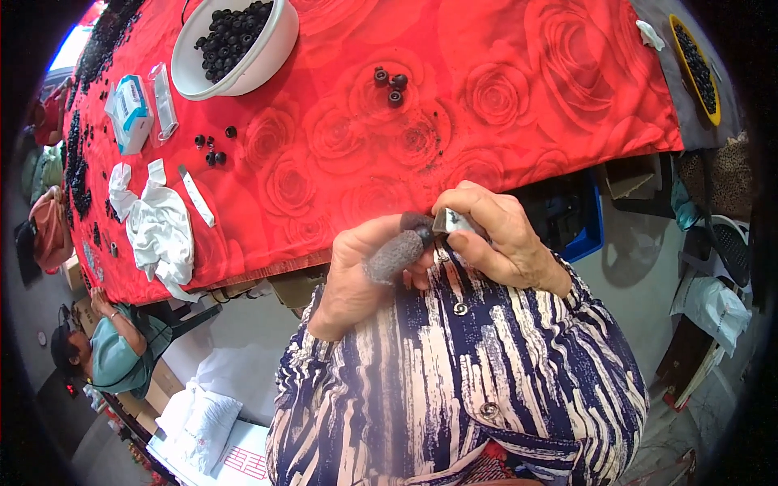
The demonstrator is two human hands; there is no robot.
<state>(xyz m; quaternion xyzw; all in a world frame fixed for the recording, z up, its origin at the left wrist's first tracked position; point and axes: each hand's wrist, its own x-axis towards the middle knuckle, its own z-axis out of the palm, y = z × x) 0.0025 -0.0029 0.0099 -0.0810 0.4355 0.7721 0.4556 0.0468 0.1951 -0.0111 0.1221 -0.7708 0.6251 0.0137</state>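
My left hand (344, 275), its thumb in a grey knitted finger cover (394, 257), is closed around a small round black part (424, 234) near the table's front edge. Another dark cover (415, 220) shows on a finger behind it. My right hand (519, 249) pinches a short flat blade-like tool with a pale wrapping (455, 220) between thumb and fingers. Its end meets or nearly touches the black part; the exact contact is too small to tell. A few loose black parts (395, 99) lie beyond my hands on the red cloth.
A white bowl (284, 57) of black parts stands at the far left. Nearer are a blue-white box (130, 113), a white cloth (160, 231) and a white-handled blade (196, 197). A yellow tray (715, 113) lies far right. Another person (121, 348) sits at the left.
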